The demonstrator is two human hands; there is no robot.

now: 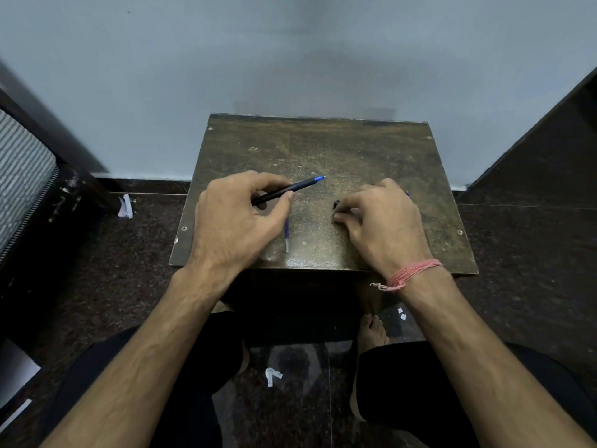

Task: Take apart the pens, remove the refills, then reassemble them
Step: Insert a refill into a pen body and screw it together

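Note:
My left hand (235,218) holds a black pen (290,188) between thumb and fingers; its blue end points up and right over the wooden stool top (323,150). A thin blue refill (286,236) lies on the stool just right of that hand, partly hidden under it. My right hand (381,218) rests curled on the stool, fingertips pinching a small dark pen part (336,204). A bit of blue (409,194) pokes out behind this hand; what it belongs to is hidden.
The small stool stands against a pale wall (290,59). Dark furniture (549,150) flanks it at the right, a striped cushion (22,176) at the left. Paper scraps (273,376) lie on the dark floor by my legs and bare foot (371,328).

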